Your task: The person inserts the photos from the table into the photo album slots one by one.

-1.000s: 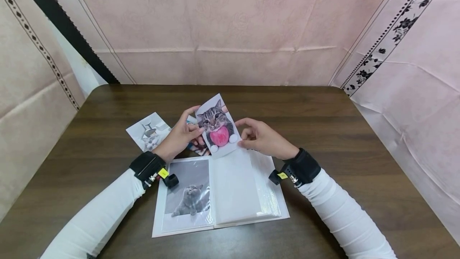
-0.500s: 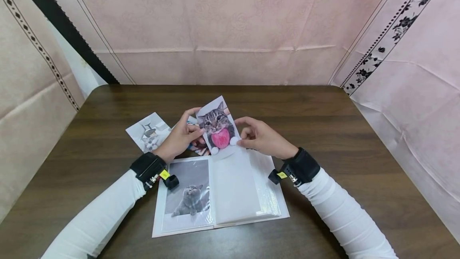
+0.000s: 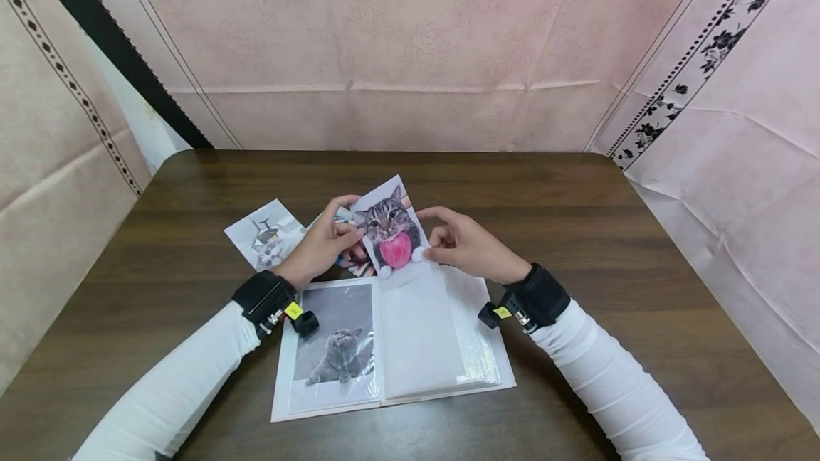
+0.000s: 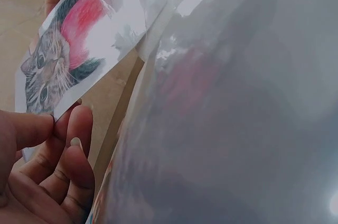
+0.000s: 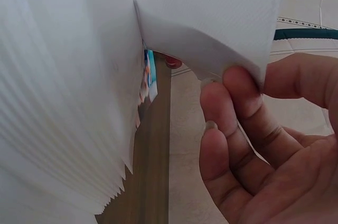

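My left hand (image 3: pixel 329 240) pinches the left edge of a photo (image 3: pixel 387 226) of a tabby cat with a pink heart. In the left wrist view, clear film covers the lower part of that cat photo (image 4: pixel 53 71). An open photo album (image 3: pixel 282 383) lies below it, and the photo's bottom meets the top of the right-hand page sleeve (image 3: pixel 416 333). Beside the photo's lower right, my right hand (image 3: pixel 474 244) pinches the sleeve's upper edge between thumb and finger. From the right wrist view, a white sheet (image 5: pixel 211 7) is seen bending at those fingertips (image 5: pixel 243 84).
A grey cat photo (image 3: pixel 342 354) fills the album's left page. Left of my left hand lies another photo (image 3: pixel 263 233) on the brown table (image 3: pixel 544 198). A colourful photo (image 3: pixel 352 262) shows partly behind that hand. A pink patterned cloth (image 3: pixel 416 41) hangs beyond the table.
The tabby cat photo has slid slightly down and to the right, toward the page sleeve, with my left hand following a little. My right hand has hardly moved.
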{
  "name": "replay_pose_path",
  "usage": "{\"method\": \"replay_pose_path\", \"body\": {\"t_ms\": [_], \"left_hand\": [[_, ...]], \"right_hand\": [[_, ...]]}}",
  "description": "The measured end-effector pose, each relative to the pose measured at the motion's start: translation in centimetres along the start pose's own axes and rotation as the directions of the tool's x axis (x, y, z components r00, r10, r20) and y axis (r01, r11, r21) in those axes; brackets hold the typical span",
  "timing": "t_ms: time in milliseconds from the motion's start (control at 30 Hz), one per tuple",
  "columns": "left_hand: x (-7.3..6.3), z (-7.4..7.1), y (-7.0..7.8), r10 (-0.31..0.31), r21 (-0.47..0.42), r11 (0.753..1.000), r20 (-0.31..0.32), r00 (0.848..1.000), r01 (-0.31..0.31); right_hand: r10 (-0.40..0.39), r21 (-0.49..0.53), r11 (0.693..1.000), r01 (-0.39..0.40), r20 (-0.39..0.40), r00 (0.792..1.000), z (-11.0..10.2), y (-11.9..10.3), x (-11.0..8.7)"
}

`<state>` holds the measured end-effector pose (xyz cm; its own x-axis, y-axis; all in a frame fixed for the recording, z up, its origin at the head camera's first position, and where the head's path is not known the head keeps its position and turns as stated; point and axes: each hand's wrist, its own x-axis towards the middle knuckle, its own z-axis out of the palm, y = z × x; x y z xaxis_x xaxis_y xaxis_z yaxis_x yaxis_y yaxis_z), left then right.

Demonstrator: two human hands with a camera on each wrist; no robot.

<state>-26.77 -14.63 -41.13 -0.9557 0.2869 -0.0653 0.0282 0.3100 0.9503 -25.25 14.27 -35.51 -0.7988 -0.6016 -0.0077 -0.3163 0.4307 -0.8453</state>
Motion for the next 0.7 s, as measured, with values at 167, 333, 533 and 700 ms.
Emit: {"method": "replay_pose_path", "body": {"t_ms": [167, 333, 533, 700], "left_hand": [[-0.1, -0.11, 0.09, -0.002, -0.002, 1.0, 0.006, 1.0, 0.002], [-0.14, -0.25, 0.06, -0.002, 0.003, 1.0, 0.01, 1.0, 0.002], [-0.17, -0.23, 0.11, 0.003, 0.022, 1.0, 0.013, 1.0, -0.004], [-0.21, -0.25, 0.05, -0.004, 0.017, 1.0, 0.016, 1.0, 0.003]], "right_hand": [[0.003, -0.01, 1.0, -0.003, -0.007, 1.0, 0.08, 0.04, 0.04], [-0.005, -0.025, 1.0, 0.005, -0.008, 1.0, 0.02, 0.01, -0.03], [-0.01, -0.014, 1.0, 0.011, 0.003, 1.0, -0.02, 0.09, -0.03], [-0.007, -0.024, 1.0, 0.007, 0.001, 1.0, -0.04, 0.02, -0.11]]}}
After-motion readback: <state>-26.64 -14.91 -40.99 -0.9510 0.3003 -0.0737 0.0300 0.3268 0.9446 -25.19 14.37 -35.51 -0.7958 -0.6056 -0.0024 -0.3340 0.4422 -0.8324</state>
